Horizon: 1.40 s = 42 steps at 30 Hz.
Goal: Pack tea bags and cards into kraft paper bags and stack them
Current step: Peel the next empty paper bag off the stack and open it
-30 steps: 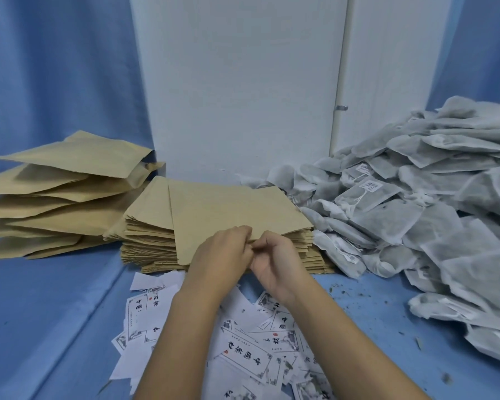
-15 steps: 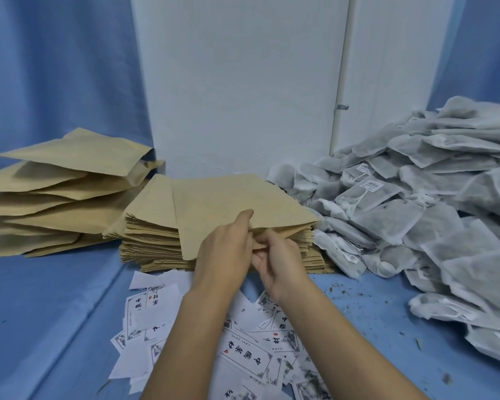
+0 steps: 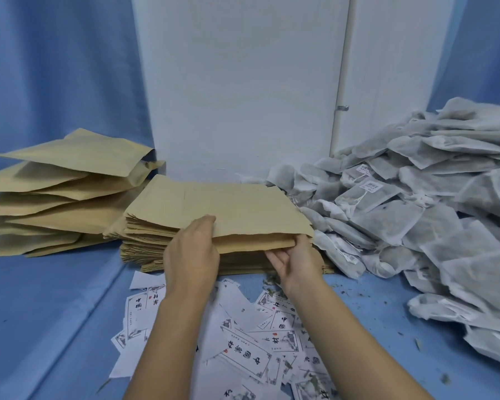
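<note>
While the left hand (image 3: 193,251) and right hand (image 3: 298,262) each pinch a lip of the top kraft bag (image 3: 228,209), as yet empty, a few filled bags (image 3: 55,192) lie piled left of the grip, and tea bags (image 3: 401,223) heaped right and cards (image 3: 243,355) strewn nearer suggest most packing remains.

Tan kraft bags (image 3: 220,209), grey tea bags (image 3: 387,220), black-printed white cards (image 3: 243,356), blue cloth (image 3: 41,298)

Single head-worn wide-angle view, looking forward and down, close over blue table (image 3: 55,298), facing white wall (image 3: 243,82)
</note>
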Each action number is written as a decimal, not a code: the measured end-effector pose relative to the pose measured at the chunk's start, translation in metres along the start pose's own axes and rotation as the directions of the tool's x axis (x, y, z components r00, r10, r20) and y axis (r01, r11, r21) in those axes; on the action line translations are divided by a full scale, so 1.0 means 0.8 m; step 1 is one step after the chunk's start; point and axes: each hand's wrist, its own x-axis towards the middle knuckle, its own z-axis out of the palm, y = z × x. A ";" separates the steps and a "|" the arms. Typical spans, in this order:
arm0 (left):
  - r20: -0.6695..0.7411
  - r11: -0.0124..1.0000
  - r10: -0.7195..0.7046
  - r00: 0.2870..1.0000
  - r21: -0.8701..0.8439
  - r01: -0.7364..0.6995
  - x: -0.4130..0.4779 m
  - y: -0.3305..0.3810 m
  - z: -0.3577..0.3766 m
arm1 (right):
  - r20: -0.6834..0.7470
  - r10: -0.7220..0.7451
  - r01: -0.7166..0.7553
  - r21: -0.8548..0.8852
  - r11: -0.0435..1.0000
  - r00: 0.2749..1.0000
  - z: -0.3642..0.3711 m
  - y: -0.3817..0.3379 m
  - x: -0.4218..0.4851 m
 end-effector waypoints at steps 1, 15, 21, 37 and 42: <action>-0.003 1.000 -0.026 1.000 0.004 0.026 0.000 0.005 0.001 | 0.035 -0.035 0.036 -0.033 0.999 0.999 0.002 -0.001 -0.001; 0.322 0.215 -0.364 0.874 -0.884 0.415 0.006 0.061 -0.008 | 0.680 -0.425 0.794 -0.575 0.197 0.597 0.026 0.002 -0.030; 0.465 0.070 -0.468 0.752 -0.828 0.556 0.009 0.039 0.006 | 0.572 -0.538 0.763 -0.600 0.241 0.620 0.017 -0.003 -0.022; 0.260 0.141 -0.511 0.820 -0.915 0.378 0.011 0.002 0.000 | 0.406 -0.535 0.635 -0.682 0.361 0.741 -0.003 -0.017 -0.004; 0.069 0.450 -0.319 0.945 -0.867 0.215 0.004 0.006 0.007 | 0.355 -0.568 0.650 -0.585 0.485 0.743 -0.001 -0.020 -0.003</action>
